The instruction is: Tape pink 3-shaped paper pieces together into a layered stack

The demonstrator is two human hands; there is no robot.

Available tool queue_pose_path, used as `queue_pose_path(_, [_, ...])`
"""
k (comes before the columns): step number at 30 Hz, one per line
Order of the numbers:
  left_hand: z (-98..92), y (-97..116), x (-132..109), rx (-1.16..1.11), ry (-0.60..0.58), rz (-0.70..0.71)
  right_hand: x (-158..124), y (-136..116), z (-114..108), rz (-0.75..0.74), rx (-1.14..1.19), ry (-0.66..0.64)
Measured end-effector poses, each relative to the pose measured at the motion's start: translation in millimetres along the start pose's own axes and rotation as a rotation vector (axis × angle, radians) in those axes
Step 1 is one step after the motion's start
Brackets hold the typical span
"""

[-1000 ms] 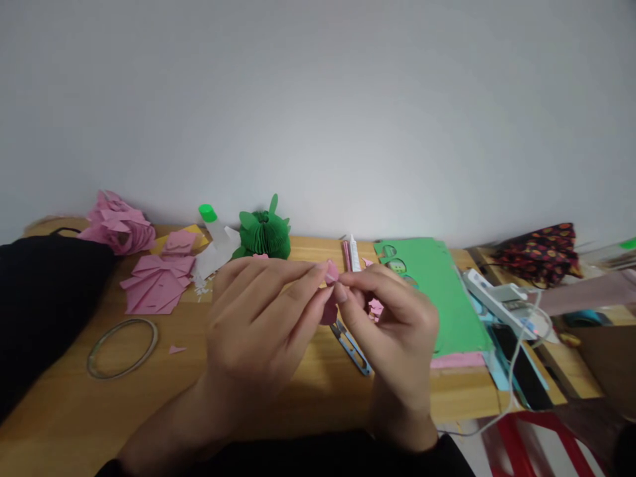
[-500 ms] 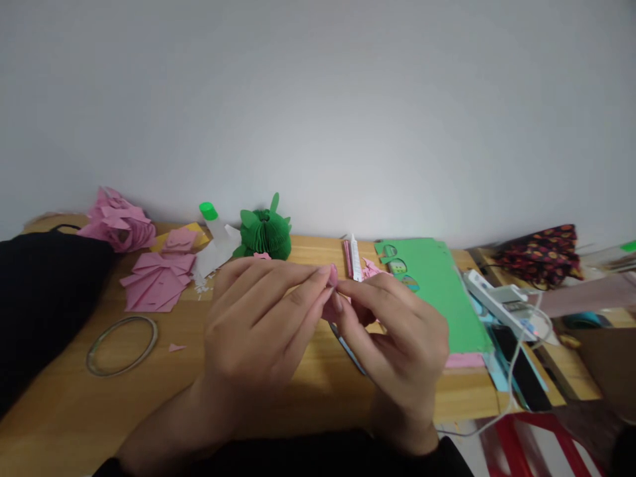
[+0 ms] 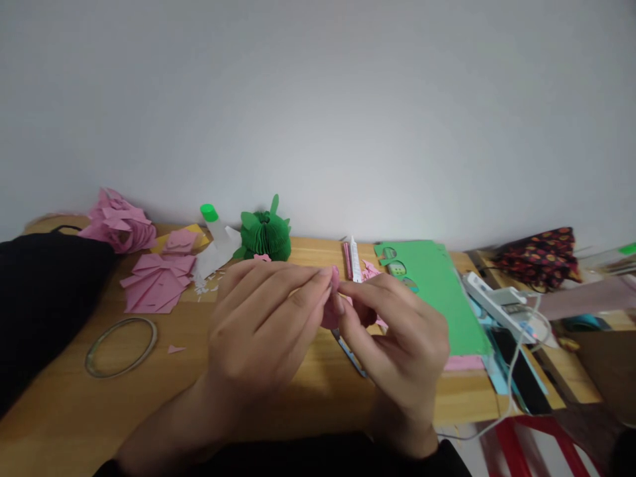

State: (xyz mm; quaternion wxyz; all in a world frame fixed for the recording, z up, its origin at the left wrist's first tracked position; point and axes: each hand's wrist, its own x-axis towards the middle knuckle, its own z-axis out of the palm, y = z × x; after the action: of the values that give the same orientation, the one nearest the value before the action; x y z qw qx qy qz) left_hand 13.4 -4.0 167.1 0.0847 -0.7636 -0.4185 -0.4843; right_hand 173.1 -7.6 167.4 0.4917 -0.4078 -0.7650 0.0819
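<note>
Between my two hands, at the middle of the view, is a small pink paper piece. My left hand pinches its upper part between the fingertips. From the right, my right hand closes thumb and forefinger on the same piece, and the fingertips of both hands nearly meet. Much of the paper is hidden by the fingers. Below it on the wooden table lies a slim blue-grey tool, partly covered by my right hand.
Behind my hands stand a green pleated paper ball and a glue bottle. Pink folded papers and a ring lie left. Green sheets, a power strip and a phone are on the right.
The pink piece has tilted slightly, and more of its lower part shows below my fingers. Both hands keep their pinch and have barely moved.
</note>
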Motion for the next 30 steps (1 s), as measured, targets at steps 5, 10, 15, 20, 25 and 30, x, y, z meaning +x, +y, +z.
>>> queue_pose_path(5, [-0.8, 2, 1, -0.007, 0.006, 0.005, 0, -2, 0, 0.008, 0.039, 0.022])
queue_pose_path(10, [-3.0, 1, 3, 0.027, -0.002, 0.037, 0, -2, 1, 0.035, 0.083, 0.045])
queue_pose_path(15, [-5.5, -8, 4, 0.056, 0.035, 0.038, -1, 3, 1, 0.117, 0.084, 0.063])
queue_pose_path(20, [-8.8, -18, 3, 0.011, 0.012, -0.088, 2, 6, 2, 0.173, 0.086, -0.044])
queue_pose_path(25, [-10.2, -18, 1, -0.024, -0.031, -0.041, 6, 3, 9, 0.186, 0.077, -0.231])
queue_pose_path(30, [-6.9, -15, 5, -0.037, -0.032, -0.015, 7, 3, 13, 0.196, 0.123, -0.259])
